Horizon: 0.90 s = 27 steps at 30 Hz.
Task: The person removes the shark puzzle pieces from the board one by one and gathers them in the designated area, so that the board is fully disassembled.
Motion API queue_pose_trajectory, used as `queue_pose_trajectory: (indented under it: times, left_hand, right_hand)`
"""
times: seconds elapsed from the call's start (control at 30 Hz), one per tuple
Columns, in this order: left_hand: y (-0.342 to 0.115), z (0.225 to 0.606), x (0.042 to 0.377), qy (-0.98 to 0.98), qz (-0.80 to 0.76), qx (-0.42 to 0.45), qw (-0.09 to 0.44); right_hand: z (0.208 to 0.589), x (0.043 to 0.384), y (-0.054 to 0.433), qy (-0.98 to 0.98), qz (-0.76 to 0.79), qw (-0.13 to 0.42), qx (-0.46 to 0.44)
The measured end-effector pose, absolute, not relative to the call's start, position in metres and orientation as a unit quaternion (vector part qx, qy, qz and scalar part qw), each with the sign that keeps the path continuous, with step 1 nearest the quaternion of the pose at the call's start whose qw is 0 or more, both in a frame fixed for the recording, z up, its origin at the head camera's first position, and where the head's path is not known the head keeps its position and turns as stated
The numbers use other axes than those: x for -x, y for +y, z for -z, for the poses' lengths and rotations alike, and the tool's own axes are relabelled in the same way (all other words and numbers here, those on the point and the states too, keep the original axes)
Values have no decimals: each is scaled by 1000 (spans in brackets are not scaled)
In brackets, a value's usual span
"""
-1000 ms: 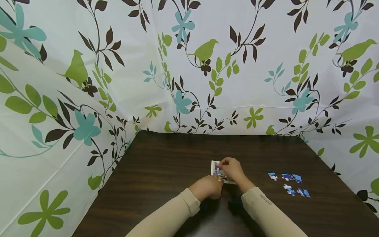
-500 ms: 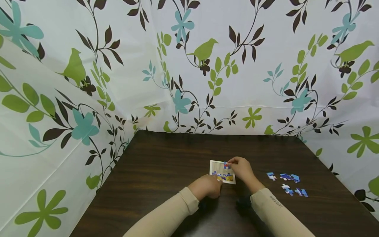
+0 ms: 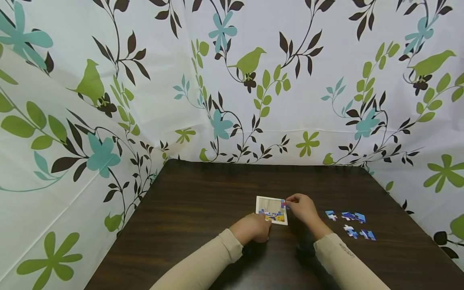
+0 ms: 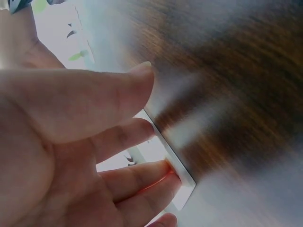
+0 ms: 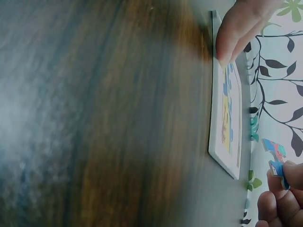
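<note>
In the head view, a small jigsaw puzzle tray (image 3: 257,204) with a pale rim lies on the dark table. Joined pieces, yellow and blue, fill its lower part, while bare wood shows above. My left hand (image 3: 253,228) rests its fingers on the tray's near left edge; the left wrist view has those fingers (image 4: 137,182) stretched out against the rim, thumb apart. At the tray's upper right, my right hand (image 3: 303,208) pinches a blue and red puzzle piece (image 3: 283,204). The right wrist view shows this piece raised between thumb and fingertips, clear of the tray.
Several loose blue and white puzzle pieces (image 3: 350,231) lie to the right of my right hand. The wood-grain table (image 3: 203,193) ends at a white curtain (image 3: 239,100) patterned with leaves and birds, at the back and left.
My right hand has drawn back to the right with the puzzle piece, from over the tray to its right edge, uncovering the tray's inside. The left hand stays on the near edge.
</note>
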<state>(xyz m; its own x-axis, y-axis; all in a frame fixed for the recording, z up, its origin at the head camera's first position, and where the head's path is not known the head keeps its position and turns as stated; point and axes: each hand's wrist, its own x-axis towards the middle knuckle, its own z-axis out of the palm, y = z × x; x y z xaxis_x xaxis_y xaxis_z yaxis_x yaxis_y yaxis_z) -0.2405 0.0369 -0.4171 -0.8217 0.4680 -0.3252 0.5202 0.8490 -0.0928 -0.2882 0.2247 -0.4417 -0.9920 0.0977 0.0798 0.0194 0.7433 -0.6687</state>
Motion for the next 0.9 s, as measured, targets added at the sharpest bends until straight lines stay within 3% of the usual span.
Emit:
queue_pose_trajectory:
  times: [0.9]
  left_hand:
    - [37,418,238,955,69,-250,144]
  right_hand:
    - [445,278,267,-935,-343,75,51]
